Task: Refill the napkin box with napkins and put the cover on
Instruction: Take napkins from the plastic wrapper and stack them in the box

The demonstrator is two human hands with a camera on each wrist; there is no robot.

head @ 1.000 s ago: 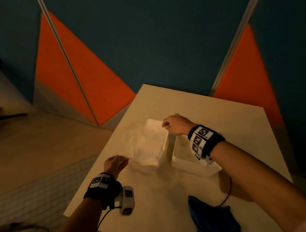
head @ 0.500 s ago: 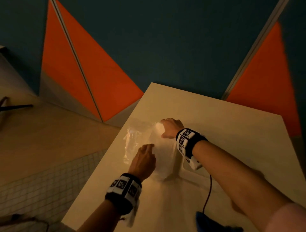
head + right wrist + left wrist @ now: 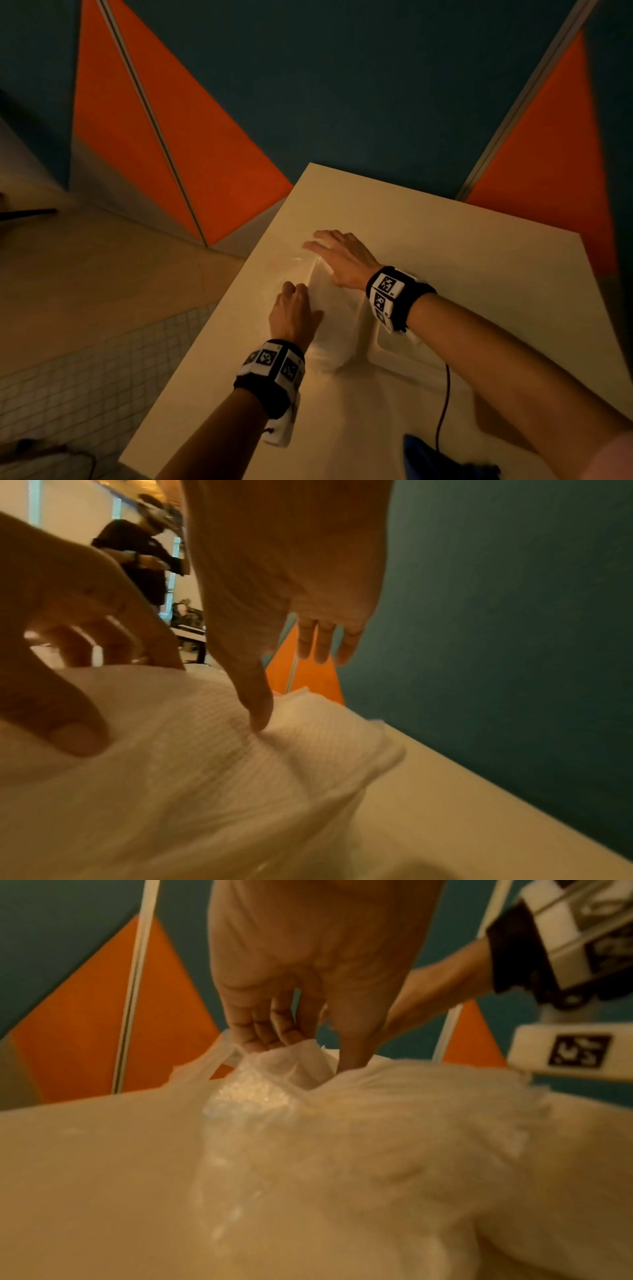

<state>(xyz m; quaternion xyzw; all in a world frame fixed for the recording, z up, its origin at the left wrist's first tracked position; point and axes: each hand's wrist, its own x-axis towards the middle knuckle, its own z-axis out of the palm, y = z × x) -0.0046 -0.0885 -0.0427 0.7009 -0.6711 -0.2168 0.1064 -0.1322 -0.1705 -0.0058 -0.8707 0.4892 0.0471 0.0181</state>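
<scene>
A stack of white napkins (image 3: pixel 337 308) in a clear plastic wrapper (image 3: pixel 291 270) lies on the cream table (image 3: pixel 479 274). My left hand (image 3: pixel 294 287) sits at the pack's left side. In the left wrist view its fingers (image 3: pixel 267 1037) and thumb pinch a fold of the wrapper (image 3: pixel 287 1064). My right hand (image 3: pixel 317 241) lies over the pack's far end with fingers straight. Its thumb (image 3: pixel 258 712) presses down on the top napkin (image 3: pixel 205 750). The white napkin box (image 3: pixel 400 356) stands right of the pack, partly under my right wrist. No cover is in view.
A dark blue cloth (image 3: pixel 445 459) lies at the table's near edge, with a thin cable (image 3: pixel 443 404) running over it. The table's left edge drops to a tiled floor (image 3: pixel 85 359). A teal and orange wall stands behind. Another person (image 3: pixel 143 561) shows far off in the right wrist view.
My left hand came up from the table's near left onto the pack and took hold of the wrapper. My right hand slid to the pack's far end and its fingers straightened.
</scene>
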